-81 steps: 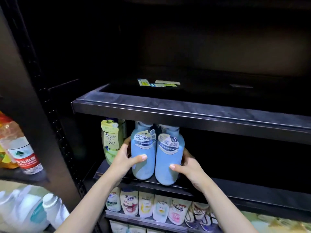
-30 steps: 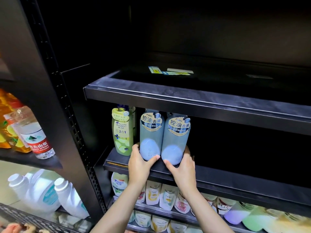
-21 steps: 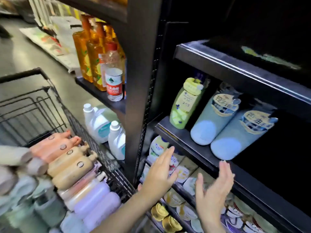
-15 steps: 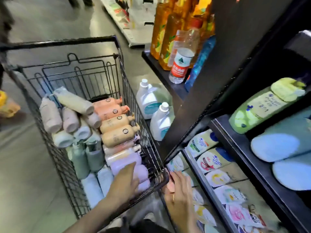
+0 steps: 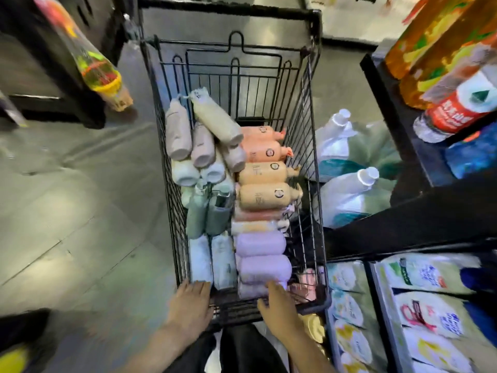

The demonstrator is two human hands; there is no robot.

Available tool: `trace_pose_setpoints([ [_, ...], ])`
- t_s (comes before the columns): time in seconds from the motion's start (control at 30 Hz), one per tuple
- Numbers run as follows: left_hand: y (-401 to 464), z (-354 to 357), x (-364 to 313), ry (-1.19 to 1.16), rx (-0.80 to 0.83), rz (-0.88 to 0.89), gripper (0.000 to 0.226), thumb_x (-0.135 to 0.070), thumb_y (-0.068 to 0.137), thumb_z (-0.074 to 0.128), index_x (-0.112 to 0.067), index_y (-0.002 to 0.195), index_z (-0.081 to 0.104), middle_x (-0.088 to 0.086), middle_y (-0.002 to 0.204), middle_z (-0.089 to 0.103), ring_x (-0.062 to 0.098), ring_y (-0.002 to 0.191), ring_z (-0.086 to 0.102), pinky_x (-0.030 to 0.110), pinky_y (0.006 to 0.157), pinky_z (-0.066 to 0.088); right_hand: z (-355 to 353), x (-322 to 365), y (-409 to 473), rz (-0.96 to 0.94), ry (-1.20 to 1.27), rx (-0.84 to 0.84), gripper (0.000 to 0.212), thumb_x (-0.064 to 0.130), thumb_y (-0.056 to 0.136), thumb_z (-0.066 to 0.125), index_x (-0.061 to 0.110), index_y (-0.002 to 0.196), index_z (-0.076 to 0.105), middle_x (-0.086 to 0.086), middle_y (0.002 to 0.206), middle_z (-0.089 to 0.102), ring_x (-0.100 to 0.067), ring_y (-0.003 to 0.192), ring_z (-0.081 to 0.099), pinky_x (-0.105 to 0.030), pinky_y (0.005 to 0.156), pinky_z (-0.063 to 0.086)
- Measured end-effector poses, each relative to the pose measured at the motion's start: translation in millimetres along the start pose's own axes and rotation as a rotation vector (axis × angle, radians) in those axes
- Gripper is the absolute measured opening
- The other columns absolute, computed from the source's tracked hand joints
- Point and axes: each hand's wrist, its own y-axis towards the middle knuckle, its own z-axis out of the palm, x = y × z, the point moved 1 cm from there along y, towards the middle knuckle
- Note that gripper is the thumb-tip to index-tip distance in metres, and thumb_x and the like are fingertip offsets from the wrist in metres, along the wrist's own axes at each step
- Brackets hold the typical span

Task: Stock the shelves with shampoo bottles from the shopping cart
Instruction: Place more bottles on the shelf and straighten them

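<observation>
A black wire shopping cart stands below me, holding several shampoo bottles lying on their sides: beige ones at the far left, orange ones on the right, green ones in the middle, pale blue ones and lilac ones near me. My left hand reaches over the cart's near rim, fingers extended beside the pale blue bottles. My right hand stretches over the rim with fingertips at the nearest lilac bottle. Neither hand holds anything.
The black shelf unit rises at right, with white jugs low down, refill pouches on the lower shelves, and a water bottle with orange bottles above. Grey floor lies left of the cart.
Both hands left the two blue bottles standing on the shelf. My view swung down to the cart, and both hands now reach over its near rim.
</observation>
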Motion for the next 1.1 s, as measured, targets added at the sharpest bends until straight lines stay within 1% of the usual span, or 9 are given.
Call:
trace_pose_setpoints([
  [0.1, 8, -6, -2, -0.091, 0.028, -0.062, 0.046, -0.041, 0.053, 0.067, -0.015, 0.09, 0.073, -0.004, 0.084, 0.069, 0.015, 0.075, 0.07, 0.021, 0.069, 0.055, 9, 4, 19, 0.024, 0.071, 0.064, 0.035, 0.031, 0.089, 0.051, 0.013, 0.12, 0.047, -0.009, 0.117, 0.055, -0.028, 0.107, 0.054, -0.038, 0.085, 0.047],
  [0.17, 24, -15, -1, -0.256, -0.025, -0.15, 0.05, -0.031, 0.079, 0.059, -0.008, 0.124, 0.056, 0.005, 0.119, 0.06, 0.023, 0.111, 0.059, 0.026, 0.091, 0.048, 11, 14, 37, 0.033, 0.113, 0.103, 0.039, 0.029, 0.091, 0.052, 0.011, 0.125, 0.045, -0.011, 0.123, 0.053, -0.029, 0.11, 0.053, -0.04, 0.09, 0.046],
  [0.23, 46, -23, 3, -0.379, -0.006, -0.243, 0.057, -0.028, 0.093, 0.05, -0.005, 0.141, 0.031, 0.01, 0.14, 0.042, 0.026, 0.13, 0.04, 0.029, 0.106, 0.033, 8, 29, 59, 0.043, 0.15, 0.097, 0.046, 0.029, 0.092, 0.053, 0.01, 0.132, 0.041, -0.012, 0.124, 0.053, -0.031, 0.112, 0.053, -0.039, 0.091, 0.045],
  [0.33, 84, -33, 14, -0.527, -0.047, -0.384, 0.06, -0.026, 0.094, 0.051, -0.001, 0.142, 0.026, 0.016, 0.14, 0.041, 0.03, 0.129, 0.04, 0.033, 0.103, 0.035, 5, 55, 96, -0.013, 0.267, 0.094, 0.043, 0.026, 0.091, 0.056, 0.013, 0.129, 0.042, -0.007, 0.12, 0.056, -0.026, 0.108, 0.055, -0.036, 0.089, 0.047],
  [0.47, 131, -38, 38, -0.701, -0.138, -0.508, 0.047, -0.018, 0.089, 0.056, -0.002, 0.129, 0.038, 0.018, 0.128, 0.048, 0.035, 0.115, 0.05, 0.041, 0.095, 0.045, 5, 88, 146, -0.074, 0.538, 0.069, 0.038, 0.012, 0.087, 0.061, 0.023, 0.12, 0.047, 0.003, 0.112, 0.057, -0.018, 0.103, 0.057, -0.027, 0.08, 0.045],
  [0.63, 173, -44, 58, -0.839, -0.282, -0.608, 0.071, -0.012, 0.084, 0.065, -0.006, 0.141, 0.024, 0.018, 0.139, 0.035, 0.035, 0.128, 0.04, 0.043, 0.106, 0.038, 27, 105, 194, -0.138, 0.67, -0.019, 0.068, 0.009, 0.08, 0.066, 0.01, 0.14, 0.034, -0.006, 0.138, 0.051, -0.02, 0.128, 0.048, -0.037, 0.108, 0.039],
  [0.8, 204, -61, 74, -0.884, -0.422, -0.569, 0.075, -0.017, 0.076, 0.074, -0.012, 0.138, 0.032, 0.012, 0.136, 0.043, 0.032, 0.127, 0.042, 0.042, 0.105, 0.038, 41, 108, 200, -0.122, 0.76, -0.052, 0.088, 0.004, 0.085, 0.063, 0.012, 0.152, 0.007, -0.005, 0.152, 0.034, -0.017, 0.138, 0.034, -0.037, 0.115, 0.029],
  [0.97, 205, -70, 77, -0.84, -0.419, -0.536, 0.06, -0.015, 0.072, 0.078, -0.012, 0.123, 0.047, 0.008, 0.119, 0.061, 0.03, 0.111, 0.056, 0.037, 0.09, 0.046, 48, 106, 207, -0.115, 0.79, -0.091, 0.087, 0.001, 0.082, 0.064, 0.012, 0.151, 0.013, -0.007, 0.147, 0.042, -0.016, 0.134, 0.04, -0.035, 0.113, 0.033],
  [1.1, 189, -68, 73, -0.864, -0.481, -0.553, 0.061, -0.009, 0.07, 0.079, -0.014, 0.122, 0.05, 0.006, 0.117, 0.062, 0.027, 0.108, 0.057, 0.029, 0.083, 0.042, 55, 113, 206, -0.053, 0.758, -0.231, 0.089, 0.007, 0.077, 0.073, 0.01, 0.149, 0.02, -0.005, 0.136, 0.054, -0.013, 0.122, 0.05, -0.017, 0.099, 0.036],
])
